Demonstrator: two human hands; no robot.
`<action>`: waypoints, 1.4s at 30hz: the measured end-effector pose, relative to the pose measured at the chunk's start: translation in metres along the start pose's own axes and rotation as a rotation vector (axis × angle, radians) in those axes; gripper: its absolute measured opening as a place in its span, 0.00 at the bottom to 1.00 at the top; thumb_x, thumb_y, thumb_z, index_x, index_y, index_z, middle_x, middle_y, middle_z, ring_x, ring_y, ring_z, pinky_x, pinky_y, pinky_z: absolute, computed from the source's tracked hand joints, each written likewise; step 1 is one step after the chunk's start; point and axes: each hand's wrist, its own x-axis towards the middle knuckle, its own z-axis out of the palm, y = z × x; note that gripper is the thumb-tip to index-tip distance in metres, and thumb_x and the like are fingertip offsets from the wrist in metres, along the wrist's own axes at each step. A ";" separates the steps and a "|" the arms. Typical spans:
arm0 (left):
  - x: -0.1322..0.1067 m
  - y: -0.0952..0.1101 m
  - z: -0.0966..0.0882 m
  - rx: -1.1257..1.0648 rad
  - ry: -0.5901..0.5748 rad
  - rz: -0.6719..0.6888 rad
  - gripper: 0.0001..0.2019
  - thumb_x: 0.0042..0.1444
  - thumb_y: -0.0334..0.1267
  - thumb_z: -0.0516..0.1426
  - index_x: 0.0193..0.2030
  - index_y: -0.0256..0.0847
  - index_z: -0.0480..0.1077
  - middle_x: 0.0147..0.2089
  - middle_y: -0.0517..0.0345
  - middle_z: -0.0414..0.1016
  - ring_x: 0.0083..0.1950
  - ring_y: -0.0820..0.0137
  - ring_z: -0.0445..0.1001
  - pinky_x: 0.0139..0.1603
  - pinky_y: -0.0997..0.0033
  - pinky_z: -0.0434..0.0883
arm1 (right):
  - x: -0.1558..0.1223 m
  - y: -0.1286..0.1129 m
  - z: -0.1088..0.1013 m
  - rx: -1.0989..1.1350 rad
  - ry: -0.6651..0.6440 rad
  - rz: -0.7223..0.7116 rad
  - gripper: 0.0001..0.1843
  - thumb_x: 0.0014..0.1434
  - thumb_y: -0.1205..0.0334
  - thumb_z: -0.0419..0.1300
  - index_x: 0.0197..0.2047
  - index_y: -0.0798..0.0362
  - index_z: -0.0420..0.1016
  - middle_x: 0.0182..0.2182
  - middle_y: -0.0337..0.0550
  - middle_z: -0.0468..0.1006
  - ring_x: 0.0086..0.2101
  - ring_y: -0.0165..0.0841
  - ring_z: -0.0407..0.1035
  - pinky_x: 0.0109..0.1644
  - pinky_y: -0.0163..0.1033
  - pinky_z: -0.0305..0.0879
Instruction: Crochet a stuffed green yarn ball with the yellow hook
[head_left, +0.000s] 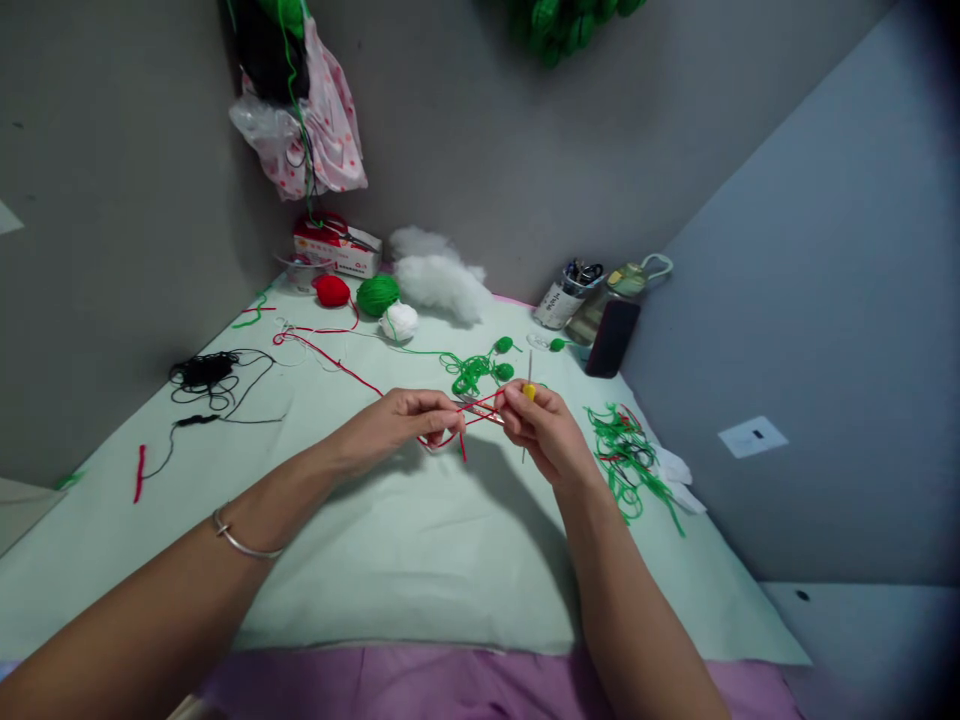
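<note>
Red yarn [360, 377] runs across the table from the red ball of yarn [332, 291] to my hands. My left hand [420, 413] pinches the yarn between thumb and fingers, and a short red end hangs below it. Strands stretch and cross in the gap between my two hands. My right hand [541, 425] is closed on the yarn and also holds a crochet hook with a yellow grip [529, 391], its thin metal shaft pointing up. Behind the strands, a metal tool lies on the table, partly hidden.
Green [378, 295] and white yarn balls [399, 321] sit behind, near white stuffing [442, 278]. Black yarn [202, 372] lies left, green scraps [630, 450] right. A phone [613, 338], a pen cup [562, 298] and a bottle [628, 280] stand back right. Scissors [341, 230] rest on a box [352, 252].
</note>
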 end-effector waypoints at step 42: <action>0.001 -0.014 0.000 0.506 0.531 0.424 0.04 0.61 0.40 0.66 0.38 0.48 0.85 0.38 0.55 0.76 0.46 0.61 0.72 0.53 0.59 0.69 | 0.004 0.036 0.032 -0.066 -0.175 0.261 0.20 0.48 0.47 0.75 0.30 0.54 0.77 0.23 0.37 0.80 0.18 0.21 0.48 0.22 0.35 0.40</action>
